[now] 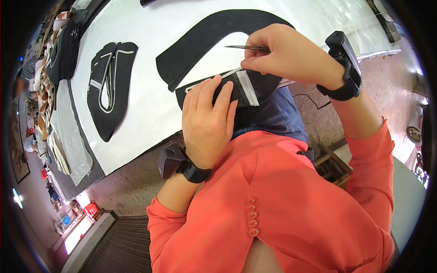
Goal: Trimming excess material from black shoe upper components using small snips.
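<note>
My left hand (207, 118) lies flat with its fingers stretched out, pressing on a black shoe-upper-like piece (236, 94) at the table's near edge. A wide pale strip (247, 88) crosses that piece, and a narrow white strip (232, 73) runs along its far edge. Closed around a slim, dark, pointed metal tool (243, 47), my right hand (287, 52) has the tip facing left. Its thumb and fingertips are at the end of the narrow white strip; whether they pinch it is hard to tell. The tool's handle is hidden in the palm.
A curved black piece (195, 45) lies just beyond my hands on the white-covered table (141, 150). Farther left is another black piece with white edging (111, 91). Dark material (63, 54) and clear plastic (73, 136) lie at the left. A wooden crate (332, 166) stands below right.
</note>
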Demonstrator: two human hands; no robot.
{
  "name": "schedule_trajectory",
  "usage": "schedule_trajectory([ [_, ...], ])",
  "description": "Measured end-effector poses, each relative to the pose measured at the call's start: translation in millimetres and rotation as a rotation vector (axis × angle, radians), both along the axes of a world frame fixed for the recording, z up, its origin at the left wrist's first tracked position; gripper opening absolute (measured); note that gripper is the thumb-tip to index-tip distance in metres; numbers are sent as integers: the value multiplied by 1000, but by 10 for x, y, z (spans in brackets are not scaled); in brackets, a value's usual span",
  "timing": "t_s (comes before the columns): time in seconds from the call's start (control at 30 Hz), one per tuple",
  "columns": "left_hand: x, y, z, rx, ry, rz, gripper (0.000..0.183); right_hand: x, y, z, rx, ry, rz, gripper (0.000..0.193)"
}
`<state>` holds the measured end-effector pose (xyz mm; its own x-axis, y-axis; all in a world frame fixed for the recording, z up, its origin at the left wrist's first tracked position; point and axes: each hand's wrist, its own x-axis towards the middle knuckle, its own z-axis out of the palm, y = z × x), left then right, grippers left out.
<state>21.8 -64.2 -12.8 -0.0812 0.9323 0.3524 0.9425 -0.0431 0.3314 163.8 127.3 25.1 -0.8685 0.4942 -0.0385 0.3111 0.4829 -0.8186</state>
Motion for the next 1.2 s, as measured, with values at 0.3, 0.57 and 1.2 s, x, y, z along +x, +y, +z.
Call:
schedule_trajectory([
  [0.3,4,-5,-35,6,-27,-4,34,39,2,-114,13,-215,-46,27],
  [0.57,151,137,-14,25,-137,-88,29,16,-33,-83,56,-252,-58,25],
  [1.2,189,295,-25,33,-40,-198,32,136,185,-162,193,-213,19,26],
])
